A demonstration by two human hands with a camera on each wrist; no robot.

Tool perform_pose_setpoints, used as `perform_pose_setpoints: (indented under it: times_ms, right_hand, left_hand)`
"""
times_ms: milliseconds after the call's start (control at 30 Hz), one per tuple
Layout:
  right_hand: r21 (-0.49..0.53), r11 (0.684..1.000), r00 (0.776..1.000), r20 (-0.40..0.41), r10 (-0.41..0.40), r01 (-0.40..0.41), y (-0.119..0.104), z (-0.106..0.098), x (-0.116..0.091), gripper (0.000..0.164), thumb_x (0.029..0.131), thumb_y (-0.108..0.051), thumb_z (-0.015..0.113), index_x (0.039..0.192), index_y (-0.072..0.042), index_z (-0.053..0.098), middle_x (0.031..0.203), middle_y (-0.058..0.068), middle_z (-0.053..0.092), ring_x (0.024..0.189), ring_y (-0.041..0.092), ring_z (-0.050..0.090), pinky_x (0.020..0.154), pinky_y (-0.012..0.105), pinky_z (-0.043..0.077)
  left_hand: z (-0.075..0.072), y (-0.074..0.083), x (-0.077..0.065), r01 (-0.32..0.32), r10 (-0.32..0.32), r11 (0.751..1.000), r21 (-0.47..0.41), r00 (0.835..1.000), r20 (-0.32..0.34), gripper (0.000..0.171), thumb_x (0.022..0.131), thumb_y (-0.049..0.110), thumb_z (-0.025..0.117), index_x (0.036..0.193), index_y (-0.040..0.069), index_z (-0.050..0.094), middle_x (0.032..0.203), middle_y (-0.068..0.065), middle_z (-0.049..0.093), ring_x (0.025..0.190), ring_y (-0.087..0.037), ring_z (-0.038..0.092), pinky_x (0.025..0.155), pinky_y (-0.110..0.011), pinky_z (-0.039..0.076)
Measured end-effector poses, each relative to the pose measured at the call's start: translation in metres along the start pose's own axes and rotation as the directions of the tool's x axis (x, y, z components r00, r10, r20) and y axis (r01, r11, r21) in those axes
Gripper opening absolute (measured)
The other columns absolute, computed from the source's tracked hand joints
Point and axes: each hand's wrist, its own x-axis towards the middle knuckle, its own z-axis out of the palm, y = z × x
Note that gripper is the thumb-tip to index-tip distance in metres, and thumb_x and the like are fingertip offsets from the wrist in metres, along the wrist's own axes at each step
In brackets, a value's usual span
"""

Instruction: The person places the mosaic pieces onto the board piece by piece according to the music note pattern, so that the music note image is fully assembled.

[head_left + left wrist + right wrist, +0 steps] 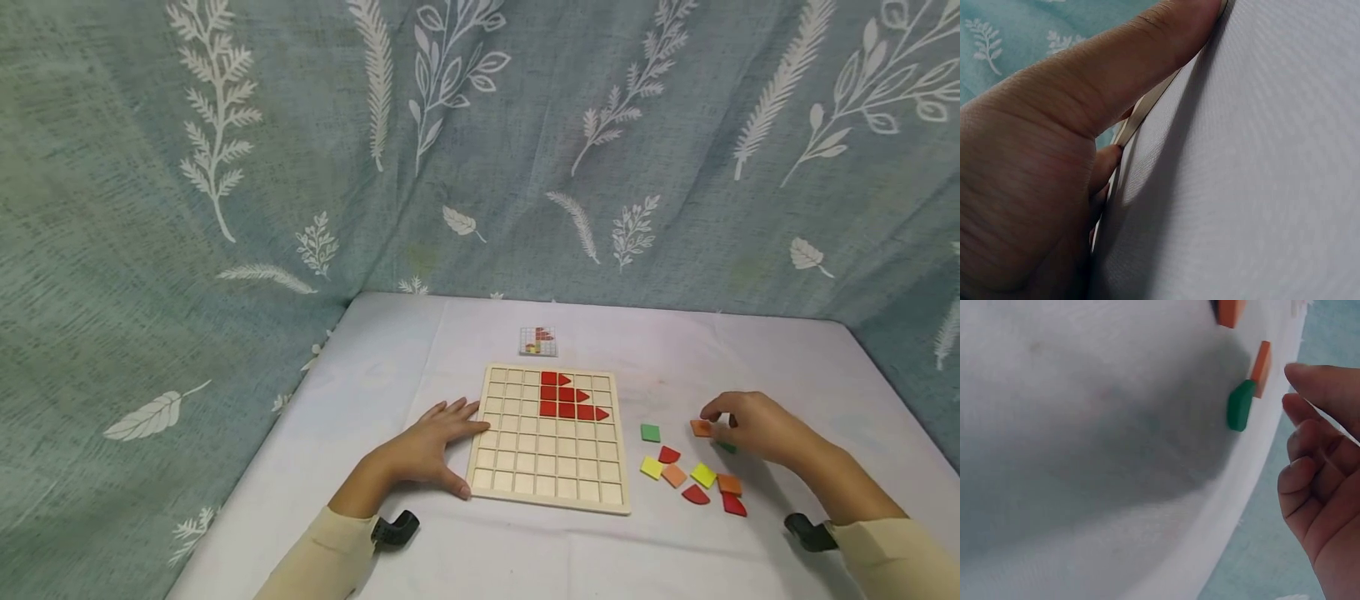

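Observation:
A pale wooden grid board [547, 467] lies on the white table, with rows of red squares ending in red pointed pieces near its upper right. My left hand [431, 446] rests against the board's left edge, fingers spread; in the left wrist view its thumb [1141, 56] lies along the wooden rim. Right of the board, my right hand [757, 429] hovers with bent fingers over an orange tile [701, 428] and a partly hidden green piece [727, 447]. The right wrist view shows the fingers apart from the green piece [1239, 407], holding nothing visible.
Loose tiles lie between board and right hand: a green square [650, 433], a yellow square [651, 467], another yellow one [703, 476], an orange square [729, 484] and red rounded wedges [696, 495]. A small pattern card [538, 342] lies behind the board. Leaf-printed cloth [480, 167] hangs behind.

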Motion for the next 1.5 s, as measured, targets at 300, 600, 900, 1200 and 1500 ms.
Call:
perform_pose_setpoints:
  times_ms: [300, 600, 900, 1200, 1500]
  right_hand:
    - [-0.012, 0.999, 0.999, 0.04, 0.031, -0.031, 0.0, 0.011, 0.004, 0.026, 0.079, -0.007, 0.078, 0.105, -0.007, 0.072, 0.106, 0.009, 0.066, 0.099, 0.033, 0.057, 0.084, 0.054, 0.052]
    - [-0.059, 0.998, 0.999, 0.032, 0.011, -0.009, -0.006, 0.006, 0.004, 0.028, 0.078, -0.007, 0.078, 0.105, -0.002, 0.071, 0.098, 0.005, 0.067, 0.088, 0.025, 0.057, 0.078, 0.048, 0.054]
    - [-0.08, 0.993, 0.996, 0.025, -0.086, 0.088, -0.024, 0.001, 0.009, 0.022, 0.079, -0.011, 0.078, 0.1, -0.01, 0.074, 0.097, 0.0, 0.066, 0.09, 0.023, 0.059, 0.079, 0.046, 0.055]
    - [-0.041, 0.985, 0.986, 0.024, -0.167, 0.168, -0.059, 0.008, 0.021, 0.017, 0.081, -0.013, 0.076, 0.098, -0.014, 0.075, 0.098, -0.005, 0.066, 0.09, 0.018, 0.06, 0.081, 0.042, 0.055]
    - [-0.07, 0.942, 0.944, 0.008, -0.329, 0.329, -0.095, 0.023, 0.043, 0.015, 0.084, -0.019, 0.077, 0.099, -0.017, 0.075, 0.098, -0.011, 0.066, 0.092, 0.014, 0.061, 0.08, 0.036, 0.053]
  left_hand:
    - [0.001, 0.002, -0.004, -0.01, 0.009, 1.0, -0.015, 1.0, -0.006, 0.112, 0.055, 0.079, 0.073, 0.148, 0.024, 0.043, 0.161, -0.002, 0.017, 0.147, -0.024, 0.01, 0.117, -0.048, 0.004]
    - [0.003, -0.001, -0.002, -0.006, 0.006, 1.0, 0.011, 1.0, -0.003, 0.113, 0.055, 0.084, 0.068, 0.148, 0.026, 0.043, 0.161, 0.001, 0.017, 0.147, -0.021, 0.008, 0.118, -0.046, 0.004]
    - [0.001, -0.003, -0.001, -0.017, 0.017, 1.0, 0.002, 1.0, -0.013, 0.113, 0.055, 0.082, 0.07, 0.148, 0.025, 0.043, 0.161, -0.001, 0.018, 0.147, -0.024, 0.009, 0.117, -0.048, 0.005]
    - [-0.002, -0.002, -0.002, 0.002, -0.002, 1.0, -0.002, 1.0, -0.003, 0.113, 0.055, 0.082, 0.07, 0.149, 0.026, 0.043, 0.161, 0.0, 0.017, 0.147, -0.022, 0.008, 0.117, -0.045, 0.003]
    - [0.001, -0.003, 0.0, -0.002, 0.002, 1.0, 0.014, 1.0, -0.009, 0.112, 0.054, 0.084, 0.068, 0.148, 0.028, 0.043, 0.161, 0.002, 0.017, 0.147, -0.018, 0.008, 0.117, -0.043, 0.003]
